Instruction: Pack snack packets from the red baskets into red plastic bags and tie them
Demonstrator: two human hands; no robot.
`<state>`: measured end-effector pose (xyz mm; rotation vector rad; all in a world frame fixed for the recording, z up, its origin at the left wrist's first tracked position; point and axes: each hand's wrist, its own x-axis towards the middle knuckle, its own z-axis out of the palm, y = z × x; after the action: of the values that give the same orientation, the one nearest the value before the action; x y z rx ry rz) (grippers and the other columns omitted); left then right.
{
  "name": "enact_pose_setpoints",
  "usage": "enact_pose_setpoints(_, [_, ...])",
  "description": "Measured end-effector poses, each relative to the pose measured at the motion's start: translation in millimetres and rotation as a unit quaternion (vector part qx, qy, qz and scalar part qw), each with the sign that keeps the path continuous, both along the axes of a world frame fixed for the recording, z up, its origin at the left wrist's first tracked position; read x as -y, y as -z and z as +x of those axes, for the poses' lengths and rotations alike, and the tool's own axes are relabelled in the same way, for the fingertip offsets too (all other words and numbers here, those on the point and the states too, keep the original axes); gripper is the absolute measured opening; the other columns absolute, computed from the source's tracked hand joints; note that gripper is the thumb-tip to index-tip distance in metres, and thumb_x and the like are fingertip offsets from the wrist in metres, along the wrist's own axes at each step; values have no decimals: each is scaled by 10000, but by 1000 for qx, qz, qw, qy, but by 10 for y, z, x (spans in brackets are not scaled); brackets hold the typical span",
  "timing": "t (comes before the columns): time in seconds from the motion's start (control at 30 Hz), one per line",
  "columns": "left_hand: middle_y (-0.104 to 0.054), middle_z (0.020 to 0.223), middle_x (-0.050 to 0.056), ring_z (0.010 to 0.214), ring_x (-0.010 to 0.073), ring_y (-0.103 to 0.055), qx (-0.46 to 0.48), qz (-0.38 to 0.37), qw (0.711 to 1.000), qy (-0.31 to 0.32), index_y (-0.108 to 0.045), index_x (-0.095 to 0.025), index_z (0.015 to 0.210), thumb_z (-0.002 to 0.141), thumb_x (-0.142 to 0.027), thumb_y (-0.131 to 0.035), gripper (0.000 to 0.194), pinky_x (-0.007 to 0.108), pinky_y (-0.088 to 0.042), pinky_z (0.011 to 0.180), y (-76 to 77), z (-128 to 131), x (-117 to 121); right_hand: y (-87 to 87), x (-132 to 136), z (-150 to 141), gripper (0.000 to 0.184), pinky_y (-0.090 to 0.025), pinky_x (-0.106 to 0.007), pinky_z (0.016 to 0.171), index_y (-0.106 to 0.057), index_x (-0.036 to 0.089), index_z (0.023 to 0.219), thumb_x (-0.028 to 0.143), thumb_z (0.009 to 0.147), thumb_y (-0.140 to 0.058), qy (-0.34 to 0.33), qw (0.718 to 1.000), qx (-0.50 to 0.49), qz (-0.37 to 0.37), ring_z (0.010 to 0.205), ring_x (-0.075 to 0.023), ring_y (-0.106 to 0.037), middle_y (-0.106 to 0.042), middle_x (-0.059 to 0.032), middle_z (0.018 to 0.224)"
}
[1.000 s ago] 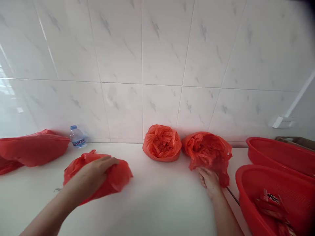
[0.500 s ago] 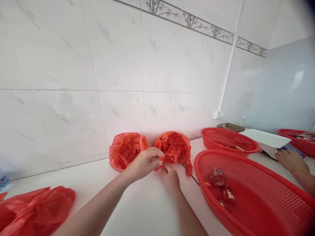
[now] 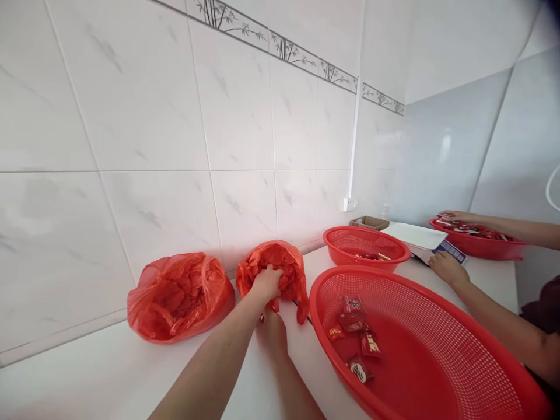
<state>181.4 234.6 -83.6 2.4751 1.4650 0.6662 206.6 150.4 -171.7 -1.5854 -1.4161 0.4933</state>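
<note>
A red plastic bag (image 3: 294, 280), its mouth folded back, stands against the wall and holds crumpled red plastic. My left hand (image 3: 268, 283) reaches over the front of this bag into its mouth, fingers stretched out and slightly apart on the crumpled plastic. Just below, at the bag's front, my right hand (image 3: 272, 331) has its fingers curled on a bit of red plastic; my left wrist partly covers them. To the left sits a second, wider red plastic bag (image 3: 142, 309), also full of crumpled red plastic. Neither hand touches it.
A large red basket (image 3: 420, 286) with several wrapped snacks (image 3: 371, 344) stands at right. Behind are a smaller red basket (image 3: 345, 236), a white scale (image 3: 415, 235) and a cardboard box (image 3: 370, 223). Another person's hand (image 3: 448, 269) touches the scale; their other hand is at a filled basket (image 3: 490, 248).
The view has swung right, bringing the other person's arms and filled basket into sight. My left hand has moved from the bag's front edge into its mouth, fingers opening. My right hand stays low in front.
</note>
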Motion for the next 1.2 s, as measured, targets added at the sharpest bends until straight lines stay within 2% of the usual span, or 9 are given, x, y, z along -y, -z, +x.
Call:
enact_pose_setpoints(0.13, [-584,1198,86,1002,211,-604,35,6,999,-5,-560,-179,1177,905,-322,-557,307,418,-521,842,34,-132,-149,-12,-61,55,218,-424,-313,643,-596,197,772,214,836,-388,122,992,-23,16,713,-215,-597,-649,-61,758])
enact_pose_setpoints(0.27, [-579,1207,89,1013,217,-600,89,9,996,21,-553,-172,1186,903,-324,-559,321,431,-517,848,20,-244,-223,19,-178,133,393,-363,-397,979,-508,89,1183,178,806,-444,212,971,-20,105,1195,-277,-462,-541,-197,1225])
enact_pose_setpoints(0.4, [-586,1192,86,999,217,-606,130,-42,987,80,-554,-166,1182,901,-326,-563,324,427,-522,836,112,-333,-209,133,-317,175,667,-288,-430,1079,-281,99,1432,115,781,-427,175,963,24,204,1373,-269,-272,-310,-178,1482])
enact_pose_setpoints(0.6, [-599,1163,80,961,208,-618,191,-156,953,173,-561,-158,1169,895,-322,-573,319,403,-537,798,171,-512,-68,232,-394,212,744,-346,-458,1019,-284,218,1469,83,754,-436,133,984,68,96,1295,-312,-405,-392,-122,1453])
enact_pose_setpoints(0.8, [-635,949,38,755,138,-622,377,-158,892,194,-594,-135,1033,899,-316,-568,227,308,-539,656,-158,-689,156,189,-328,238,755,-360,-413,1010,-250,210,1480,131,762,-467,126,981,97,114,1287,-287,-402,-396,-103,1455])
enact_pose_setpoints(0.93, [-509,618,-57,567,81,-525,541,-74,819,174,-510,-172,676,789,-210,-636,173,218,-482,581,-545,-742,310,180,-304,213,630,-360,-446,979,-422,182,1396,154,770,-482,145,979,122,76,1213,-326,-463,-484,-146,1364])
enact_pose_setpoints(1.07, [-528,622,-52,645,99,-560,636,6,758,146,-482,-200,622,671,-130,-632,172,223,-491,671,-988,-873,597,169,-303,204,659,-357,-469,959,-393,156,1413,180,765,-514,150,979,120,65,1184,-349,-480,-485,-182,1344])
enact_pose_setpoints(1.13, [-590,693,-31,750,134,-601,651,23,747,134,-532,-210,655,661,-124,-634,133,262,-501,743,-1098,-980,833,150,-304,213,737,-344,-472,983,-301,140,1458,205,765,-541,137,982,101,79,1222,-348,-451,-449,-187,1381])
enact_pose_setpoints(1.2, [-643,780,5,838,192,-624,632,-1,766,119,-591,-219,710,675,-171,-649,83,326,-510,785,-1053,-1105,1113,117,-300,230,770,-318,-471,1026,-261,131,1471,211,766,-561,123,984,71,105,1275,-336,-403,-419,-179,1412])
